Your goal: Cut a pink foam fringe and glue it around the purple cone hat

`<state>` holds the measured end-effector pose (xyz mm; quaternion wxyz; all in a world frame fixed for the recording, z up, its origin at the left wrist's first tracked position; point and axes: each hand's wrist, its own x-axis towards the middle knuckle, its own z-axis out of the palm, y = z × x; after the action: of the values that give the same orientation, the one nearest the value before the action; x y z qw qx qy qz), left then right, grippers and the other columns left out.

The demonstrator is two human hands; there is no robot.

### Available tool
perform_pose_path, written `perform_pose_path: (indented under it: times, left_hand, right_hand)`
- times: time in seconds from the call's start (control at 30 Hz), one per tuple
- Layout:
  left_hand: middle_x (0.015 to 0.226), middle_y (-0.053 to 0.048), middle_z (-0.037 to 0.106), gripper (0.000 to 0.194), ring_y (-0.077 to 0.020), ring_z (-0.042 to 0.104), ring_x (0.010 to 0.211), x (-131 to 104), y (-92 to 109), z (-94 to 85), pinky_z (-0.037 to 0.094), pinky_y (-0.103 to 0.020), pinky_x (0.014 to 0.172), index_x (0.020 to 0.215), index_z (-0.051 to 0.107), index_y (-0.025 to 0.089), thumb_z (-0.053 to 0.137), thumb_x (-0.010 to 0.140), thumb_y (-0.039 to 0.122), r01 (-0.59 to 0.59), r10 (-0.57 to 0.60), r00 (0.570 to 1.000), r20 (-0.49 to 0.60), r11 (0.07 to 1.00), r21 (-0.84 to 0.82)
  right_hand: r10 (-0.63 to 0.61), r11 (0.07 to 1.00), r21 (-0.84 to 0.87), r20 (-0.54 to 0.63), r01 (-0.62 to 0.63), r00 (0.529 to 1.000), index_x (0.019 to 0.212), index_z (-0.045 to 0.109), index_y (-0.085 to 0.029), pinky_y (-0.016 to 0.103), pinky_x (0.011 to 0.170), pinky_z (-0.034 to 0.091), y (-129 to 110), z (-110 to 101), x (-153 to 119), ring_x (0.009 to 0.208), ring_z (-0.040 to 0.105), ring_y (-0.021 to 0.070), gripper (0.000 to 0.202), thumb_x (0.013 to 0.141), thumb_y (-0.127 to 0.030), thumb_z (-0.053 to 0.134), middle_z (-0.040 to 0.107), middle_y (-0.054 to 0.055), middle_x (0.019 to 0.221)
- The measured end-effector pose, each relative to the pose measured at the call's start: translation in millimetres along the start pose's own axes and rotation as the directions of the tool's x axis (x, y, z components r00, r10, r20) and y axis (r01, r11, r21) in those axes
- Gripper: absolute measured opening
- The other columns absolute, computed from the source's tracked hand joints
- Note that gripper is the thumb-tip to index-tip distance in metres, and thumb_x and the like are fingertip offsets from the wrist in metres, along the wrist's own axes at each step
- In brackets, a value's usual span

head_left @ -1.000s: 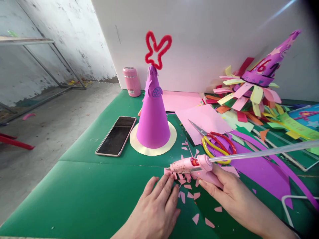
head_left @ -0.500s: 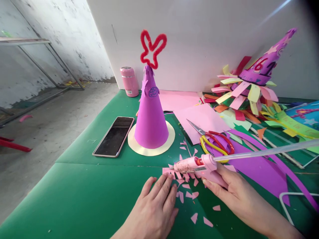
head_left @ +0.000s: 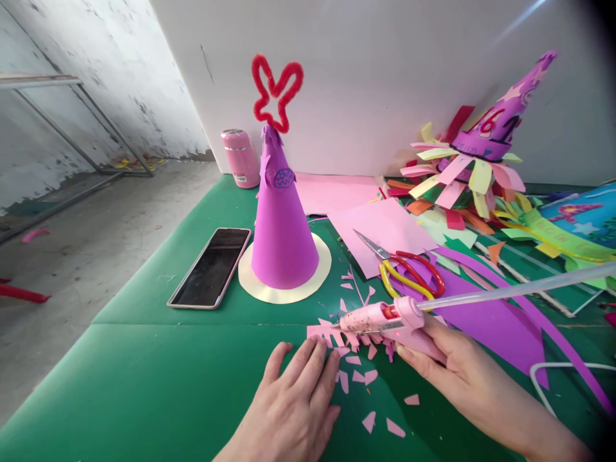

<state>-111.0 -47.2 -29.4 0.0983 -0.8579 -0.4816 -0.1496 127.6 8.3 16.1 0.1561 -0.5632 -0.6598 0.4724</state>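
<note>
Pink plastic glue gun (head_left: 380, 321) held over a fringed pink paper strip (head_left: 315, 331)

Right hand (head_left: 452, 366): grip closed around the handle of the gun, thumb on the near side. Left hand (head_left: 296, 398): laid low, palm down, fingers slightly spread; its grip was open with nothing clasped, the fingertips at the strip's near edge, apparently resting on it.

Key relation: the strip lay flat on the green-covered desk (head_left: 168, 385), its long axis running left to right, its cut fringe spreading along the sides. From the right grip it lay to the left, with the gun's nozzle spanning the gap and pointing left along the strip. The left hand was the nearer of the two. The tall purple paper cone (head_left: 283, 237) stood upright on a round cream paper disc (head_left: 255, 285), beyond the strip and to its left. Red-and-yellow-handled metal scissors (head_left: 411, 269) lay just beyond the gun.

Hard to make out: the strip's right part was covered by the gun and merged with loose pink paper scraps (head_left: 395, 428). Nozzle contact with the paper, and any glue bead, could not be told. The right fingers on the trigger were mostly hidden. The translucent glue stick (head_left: 505, 290) ran out of view at the right edge.
</note>
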Motion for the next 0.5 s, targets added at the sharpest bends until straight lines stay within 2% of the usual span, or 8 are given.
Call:
perform_pose_path:
  times: [0.13,0.27,0.33,0.43,0.5]
  left_hand:
    - [0.115,-0.004,0.067,0.040,-0.0193,0.051,0.112,-2,-1,5.2,0.020,-0.036,0.100,0.118,0.059,0.021,0.035,0.091,0.039,-0.042,0.043,0.997,-0.063,0.999,0.014]
    - [0.114,-0.004,0.068,0.040,-0.0192,0.052,0.110,0,-1,4.7,0.021,-0.035,0.099,0.116,0.061,0.022,0.036,0.090,0.039,-0.048,0.050,0.997,-0.057,0.998,0.028]
    - [0.114,-0.002,0.068,0.038,-0.0182,0.052,0.110,1,0,2.7,0.022,-0.034,0.098,0.115,0.061,0.023,0.039,0.089,0.041,-0.044,0.045,0.998,-0.039,0.999,0.028]
    - [0.117,-0.001,0.066,0.039,-0.0172,0.052,0.112,0,0,1.4,0.023,-0.034,0.098,0.117,0.059,0.026,0.044,0.087,0.045,-0.002,0.002,1.000,-0.006,1.000,0.019]
    - [0.119,-0.001,0.065,0.039,-0.0176,0.052,0.113,0,0,1.2,0.023,-0.034,0.099,0.118,0.059,0.026,0.043,0.088,0.045,-0.007,0.007,1.000,-0.019,1.000,0.016]
  right_hand:
    - [0.021,0.998,0.054,-0.018,-0.020,1.000,0.132,0.042,-0.035,0.032,0.088,0.054,3,-3,-3,0.104,0.060,0.0215,0.045,0.088,-0.047,0.046,0.058,0.000,0.124]
    - [0.028,0.998,0.063,-0.027,-0.026,0.999,0.128,0.046,-0.034,0.032,0.086,0.055,3,-5,-5,0.105,0.059,0.0227,0.042,0.088,-0.046,0.048,0.060,0.001,0.119]
    - [0.028,0.998,0.061,-0.014,-0.028,0.999,0.125,0.048,-0.034,0.030,0.079,0.058,-1,-3,-3,0.107,0.058,0.0234,0.039,0.088,-0.046,0.047,0.060,0.001,0.116]
    - [0.051,0.994,0.097,0.070,-0.057,0.996,0.127,0.045,-0.036,0.025,0.059,0.061,-11,4,1,0.102,0.060,0.0238,0.039,0.089,-0.045,0.044,0.059,0.002,0.116]
    - [-0.006,0.997,0.079,0.079,0.000,0.997,0.130,0.042,-0.036,0.025,0.061,0.060,-18,9,5,0.097,0.062,0.0216,0.041,0.090,-0.042,0.045,0.061,0.002,0.113]
